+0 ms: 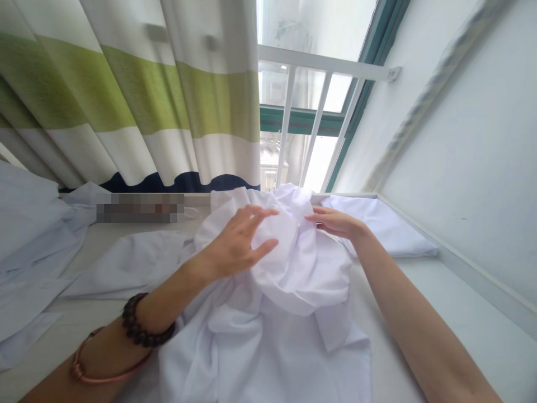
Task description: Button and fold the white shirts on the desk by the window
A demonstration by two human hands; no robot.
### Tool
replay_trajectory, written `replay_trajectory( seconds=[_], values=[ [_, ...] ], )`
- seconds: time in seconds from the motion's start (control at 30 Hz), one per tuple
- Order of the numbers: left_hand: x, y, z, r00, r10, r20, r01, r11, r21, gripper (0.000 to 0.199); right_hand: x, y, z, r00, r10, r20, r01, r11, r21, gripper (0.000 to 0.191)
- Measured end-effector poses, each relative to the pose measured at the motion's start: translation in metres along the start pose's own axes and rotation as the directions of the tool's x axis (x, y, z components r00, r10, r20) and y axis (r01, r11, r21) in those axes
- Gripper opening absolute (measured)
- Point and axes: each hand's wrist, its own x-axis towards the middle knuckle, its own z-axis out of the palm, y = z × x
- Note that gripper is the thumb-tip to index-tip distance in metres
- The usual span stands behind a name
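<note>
A rumpled white garment, its kind unclear among the folds, lies spread in front of me on a pale surface. Over its upper part hovers my left hand, thumb and fingers apart, holding nothing; whether the fingertips touch the cloth I cannot tell. My right hand is at the garment's upper right edge, its fingers stretched out against or just beside the fabric. A beaded bracelet and a copper-coloured bangle circle my left wrist and forearm.
A folded white cloth lies at the right by the wall. More white garments are heaped at the left. Behind stand a green-and-white curtain and a white railing before a window. A blurred patch hides something at back left.
</note>
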Motion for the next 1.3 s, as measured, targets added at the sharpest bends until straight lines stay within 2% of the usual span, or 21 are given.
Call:
replay_trajectory(
  seconds=[0.07,0.13,0.2,0.27,0.37,0.43,0.6,0.7,0.77,0.83,0.9,1.0,1.1,1.2,1.3],
  values=[
    [-0.002,0.002,0.011,0.980,0.087,0.178,-0.076,0.995,-0.067,0.037,-0.006,-0.006,-0.001,0.997,-0.009,0.082,-0.002,0.992,0.128,0.033],
    [-0.004,0.000,0.016,0.939,0.077,0.334,-0.041,0.993,-0.115,0.029,-0.006,-0.007,-0.001,0.994,0.015,0.110,-0.043,0.966,0.255,0.032],
    [-0.005,-0.004,0.018,0.912,0.031,0.409,0.020,0.992,-0.121,0.026,-0.003,-0.005,0.001,0.996,0.058,0.061,-0.075,0.939,0.337,0.031],
    [-0.003,-0.009,0.018,0.907,0.004,0.421,0.034,0.996,-0.084,0.025,0.000,-0.004,0.006,0.993,0.110,-0.042,-0.088,0.931,0.354,0.025],
    [0.001,-0.017,0.020,0.923,0.047,0.382,-0.030,0.998,-0.049,0.024,0.001,-0.005,0.015,0.966,0.189,-0.178,-0.135,0.951,0.277,0.019],
    [0.003,-0.022,0.024,0.933,0.100,0.347,-0.074,0.993,-0.088,0.026,0.000,-0.007,0.021,0.958,0.194,-0.211,-0.145,0.963,0.227,0.016],
    [0.001,-0.028,0.028,0.956,0.134,0.259,-0.094,0.982,-0.163,0.031,-0.001,-0.009,0.021,0.971,0.191,-0.144,-0.143,0.945,0.295,0.014],
    [-0.001,-0.028,0.032,0.978,0.169,0.120,-0.152,0.979,-0.134,0.029,0.000,-0.004,0.011,0.980,0.148,-0.133,-0.091,0.927,0.364,0.027],
    [-0.002,-0.031,0.039,0.997,0.065,-0.031,-0.068,0.993,-0.101,0.027,0.000,0.002,0.006,0.986,0.144,-0.085,-0.099,0.911,0.400,0.033],
    [-0.001,-0.036,0.047,0.988,-0.105,-0.115,0.095,0.991,-0.093,0.039,0.000,0.010,0.003,0.982,0.189,-0.012,-0.170,0.909,0.379,0.030],
    [0.000,-0.043,0.053,0.978,-0.189,-0.082,0.181,0.979,-0.096,0.040,0.002,0.018,0.003,0.970,0.242,0.004,-0.232,0.924,0.305,0.026],
    [0.002,-0.046,0.054,0.989,-0.147,-0.019,0.143,0.979,-0.149,0.023,0.010,0.024,0.007,0.965,0.250,-0.081,-0.229,0.951,0.206,0.028],
    [0.002,-0.044,0.048,0.969,-0.232,-0.087,0.202,0.943,-0.264,0.024,0.019,0.023,0.012,0.964,0.202,-0.175,-0.173,0.971,0.167,0.026],
    [0.003,-0.046,0.046,0.910,-0.382,-0.159,0.308,0.883,-0.354,0.024,0.021,0.016,0.013,0.974,0.132,-0.184,-0.098,0.978,0.183,0.018],
    [0.003,-0.054,0.048,0.885,-0.427,-0.185,0.322,0.849,-0.418,0.023,0.020,0.010,0.014,0.986,0.060,-0.156,-0.033,0.984,0.173,0.044]
  ],
)
